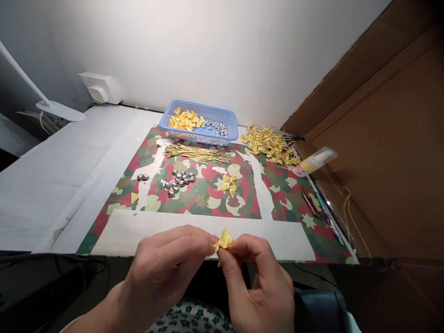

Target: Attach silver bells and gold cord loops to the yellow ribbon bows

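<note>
yellow bow (224, 240) pinched between left hand (163, 268), right hand (258, 282)

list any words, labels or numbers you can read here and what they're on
No text here can be read.
Bottle: yellow label, too blurred to read.
Pens: any print is too small to tell.
Mat: only stars and colour patches, no words.
Bow, pinched by the left hand and right hand: plain, no print.

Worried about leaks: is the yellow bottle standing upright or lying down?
Lying down: the yellow bottle rests tilted on its side, pale cap toward the right.
</note>
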`<state>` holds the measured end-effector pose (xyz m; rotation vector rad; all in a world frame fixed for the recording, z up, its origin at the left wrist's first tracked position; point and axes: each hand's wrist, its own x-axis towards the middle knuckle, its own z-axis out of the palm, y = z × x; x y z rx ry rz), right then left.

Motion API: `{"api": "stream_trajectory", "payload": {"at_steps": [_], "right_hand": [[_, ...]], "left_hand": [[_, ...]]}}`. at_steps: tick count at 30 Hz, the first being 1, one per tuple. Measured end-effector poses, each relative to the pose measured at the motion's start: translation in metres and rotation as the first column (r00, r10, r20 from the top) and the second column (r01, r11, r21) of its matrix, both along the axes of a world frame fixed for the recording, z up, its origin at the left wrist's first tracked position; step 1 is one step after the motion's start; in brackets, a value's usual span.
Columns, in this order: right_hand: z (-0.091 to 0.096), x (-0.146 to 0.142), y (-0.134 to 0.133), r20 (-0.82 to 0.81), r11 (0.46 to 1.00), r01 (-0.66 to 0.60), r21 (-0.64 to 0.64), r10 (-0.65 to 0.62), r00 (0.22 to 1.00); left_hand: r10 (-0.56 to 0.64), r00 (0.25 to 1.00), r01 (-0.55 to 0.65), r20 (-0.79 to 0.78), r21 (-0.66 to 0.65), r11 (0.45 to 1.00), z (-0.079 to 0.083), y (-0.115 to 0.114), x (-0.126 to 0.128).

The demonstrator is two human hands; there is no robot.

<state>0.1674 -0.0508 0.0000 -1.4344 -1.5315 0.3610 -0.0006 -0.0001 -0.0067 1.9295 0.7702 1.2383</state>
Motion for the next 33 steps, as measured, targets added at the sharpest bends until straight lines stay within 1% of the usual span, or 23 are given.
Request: {"api": "stream_trajectory", "payload": {"at_steps": [4,5,6,7,8,10,11,13,16,18,19,20,22,23,24,26,28,30,32,33], "right_hand": [[0.006,0.013,0.012,0.099,0.993,-0.081,0.081,0.073,0.992],[0.009,0.018,0.017,0.114,0.991,-0.100,0.084,0.090,0.989],[0.012,0.022,0.022,0.117,0.990,-0.128,0.063,0.121,0.986],[0.016,0.025,0.028,0.107,0.985,-0.174,0.008,0.172,0.979],[0.020,0.028,0.034,0.087,0.967,-0.242,-0.074,0.248,0.965],[0.026,0.029,0.045,0.040,0.894,-0.377,-0.243,0.397,0.917],[0.029,0.028,0.049,0.028,0.858,-0.418,-0.299,0.445,0.895],[0.031,0.026,0.055,0.035,0.824,-0.443,-0.352,0.484,0.874],[0.033,0.022,0.057,0.083,0.808,-0.459,-0.370,0.521,0.849],[0.032,0.021,0.060,0.081,0.798,-0.478,-0.367,0.539,0.838],[0.031,0.021,0.064,0.028,0.790,-0.491,-0.367,0.537,0.843],[0.028,0.020,0.069,-0.060,0.783,-0.501,-0.368,0.518,0.854],[0.018,0.021,0.082,-0.281,0.781,-0.504,-0.369,0.423,0.862],[0.013,0.022,0.090,-0.352,0.791,-0.489,-0.367,0.368,0.860],[0.007,0.023,0.097,-0.391,0.802,-0.472,-0.366,0.328,0.860],[-0.003,0.028,0.108,-0.437,0.787,-0.484,-0.382,0.308,0.845],[-0.007,0.033,0.113,-0.470,0.733,-0.534,-0.422,0.327,0.820],[-0.005,0.037,0.110,-0.488,0.660,-0.590,-0.466,0.365,0.793],[0.002,0.040,0.103,-0.494,0.600,-0.631,-0.491,0.405,0.769],[0.006,0.040,0.100,-0.495,0.583,-0.644,-0.495,0.420,0.761]], "left_hand": [[-0.007,0.998,0.007,-0.059,-0.006,1.000,-0.004,0.006,-0.003],[-0.008,0.996,0.007,-0.085,-0.006,1.000,-0.005,0.007,-0.004],[-0.005,0.994,0.005,-0.111,-0.001,1.000,-0.007,0.008,-0.005],[0.004,0.991,-0.003,-0.132,0.008,1.000,-0.008,0.009,-0.006],[0.015,0.988,-0.012,-0.152,0.021,1.000,-0.009,0.009,-0.006],[0.046,0.980,-0.038,-0.192,0.043,0.998,-0.010,0.008,-0.007],[0.066,0.976,-0.055,-0.206,0.059,0.997,-0.010,0.008,-0.006],[0.096,0.969,-0.072,-0.228,0.110,0.991,-0.009,0.008,-0.005],[0.137,0.961,-0.082,-0.241,0.224,0.971,-0.009,0.011,-0.004],[0.150,0.960,-0.089,-0.234,0.254,0.963,-0.010,0.014,-0.004],[0.146,0.963,-0.089,-0.228,0.242,0.966,-0.010,0.016,-0.004],[0.133,0.966,-0.086,-0.223,0.211,0.974,-0.011,0.018,-0.004],[0.072,0.977,-0.052,-0.203,0.100,0.994,-0.013,0.021,-0.003],[0.033,0.982,-0.028,-0.189,0.029,0.999,-0.014,0.023,-0.002],[-0.004,0.986,-0.003,-0.168,-0.041,0.999,-0.015,0.025,-0.002],[-0.053,0.992,0.033,-0.116,-0.170,0.985,-0.017,0.027,0.000],[-0.050,0.996,0.028,-0.075,-0.274,0.961,-0.019,0.029,0.000],[-0.026,0.998,0.004,-0.062,-0.330,0.944,-0.021,0.030,0.000],[-0.009,0.995,-0.022,-0.099,-0.312,0.950,-0.022,0.031,-0.001],[-0.006,0.992,-0.030,-0.123,-0.287,0.957,-0.022,0.032,-0.001]]}}
